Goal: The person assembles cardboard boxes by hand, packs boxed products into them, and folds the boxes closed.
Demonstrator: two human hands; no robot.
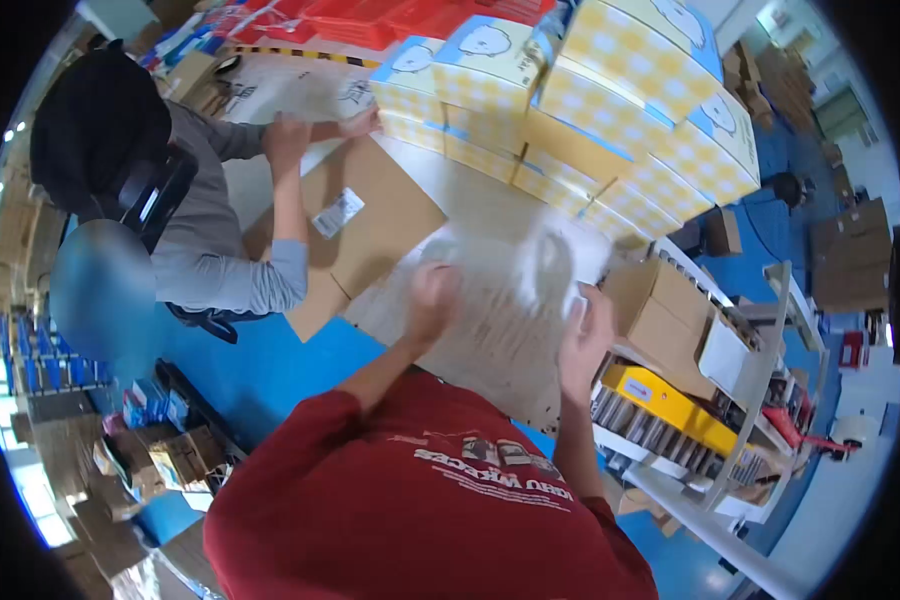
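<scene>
My left hand (433,302) is curled closed above the worktable (490,340), blurred by motion; whatever its fingers hold, if anything, cannot be made out. To its right my right hand (585,338) is raised, thumb and fingers drawn together around a small whitish bit too blurred to name. Just beyond it is a smeared, pale, partly see-through shape (547,268) over the table. Left of my hands lies a flat brown cardboard box (375,205) bearing a white label (338,213). Stacked yellow-checked boxes (610,105) stand at the table's far side.
A co-worker in a grey top (205,250) leans over the cardboard on the left, one hand near the checked boxes. To my right are a brown carton (660,320), a roller conveyor (635,430) with a yellow side piece (670,408), and a metal rail (710,535). Red crates (355,22) stand behind.
</scene>
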